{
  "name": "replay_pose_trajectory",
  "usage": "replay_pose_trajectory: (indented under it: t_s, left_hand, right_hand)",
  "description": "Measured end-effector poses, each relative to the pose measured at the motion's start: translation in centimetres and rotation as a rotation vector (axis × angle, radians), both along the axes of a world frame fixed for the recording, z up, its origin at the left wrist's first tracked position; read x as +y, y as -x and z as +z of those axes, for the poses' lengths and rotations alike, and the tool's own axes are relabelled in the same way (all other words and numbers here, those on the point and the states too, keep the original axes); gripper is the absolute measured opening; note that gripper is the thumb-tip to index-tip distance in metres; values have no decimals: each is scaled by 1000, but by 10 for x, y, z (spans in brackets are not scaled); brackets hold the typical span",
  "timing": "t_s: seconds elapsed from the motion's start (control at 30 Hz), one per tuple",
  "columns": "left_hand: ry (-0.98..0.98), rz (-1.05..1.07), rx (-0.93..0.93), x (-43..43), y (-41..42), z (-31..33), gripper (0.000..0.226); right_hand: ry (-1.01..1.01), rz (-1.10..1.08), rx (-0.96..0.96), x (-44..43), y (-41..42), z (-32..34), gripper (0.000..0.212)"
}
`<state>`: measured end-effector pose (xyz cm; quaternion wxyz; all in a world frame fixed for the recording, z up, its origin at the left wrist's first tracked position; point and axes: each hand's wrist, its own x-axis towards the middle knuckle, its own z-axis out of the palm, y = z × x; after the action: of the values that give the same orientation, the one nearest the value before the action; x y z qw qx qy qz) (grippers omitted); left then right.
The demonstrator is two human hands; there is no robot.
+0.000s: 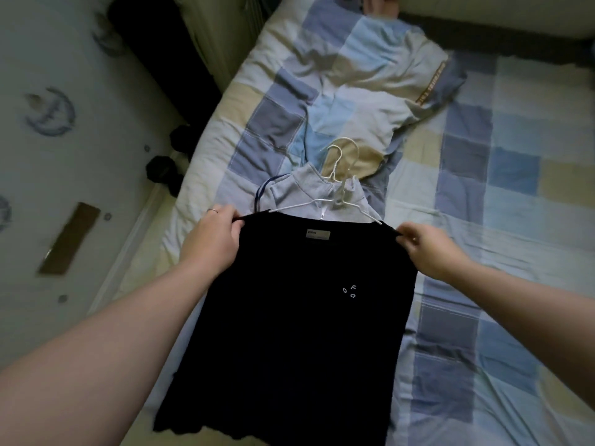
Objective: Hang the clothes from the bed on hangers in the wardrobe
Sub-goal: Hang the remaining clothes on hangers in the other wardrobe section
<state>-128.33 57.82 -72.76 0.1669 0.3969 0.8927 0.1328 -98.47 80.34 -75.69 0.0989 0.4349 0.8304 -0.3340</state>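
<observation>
Left grip (212, 243), right grip (425, 249) pinching black T-shirt (289, 317) by the shoulders, centre frame over bed (483, 188); white hangers (341, 175) on grey top (296, 191) above.

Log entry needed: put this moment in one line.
left hand: pinches black shirt shoulder | right hand: pinches other shoulder | hangers: lying on grey top on bed

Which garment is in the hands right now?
The black T-shirt, pinched at its shoulders by left hand and right hand; the grey zip top lies on the bed.
</observation>
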Motion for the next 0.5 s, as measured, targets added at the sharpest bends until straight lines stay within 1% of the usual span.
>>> replay_pose_trajectory:
  t_s: [0.23,0.4,0.5]
  left_hand:
    - [-28,184,-3,-111,-65,108,14]
    - [-56,363,8,-189,-115,159,13]
    - [-83,468,21,-233,-145,183,12]
  right_hand:
    - [-34,255,93,-51,-27,120,13]
    - [-81,416,132,-94,-40,181,14]
    - [-83,483,191,-120,-42,215,14]
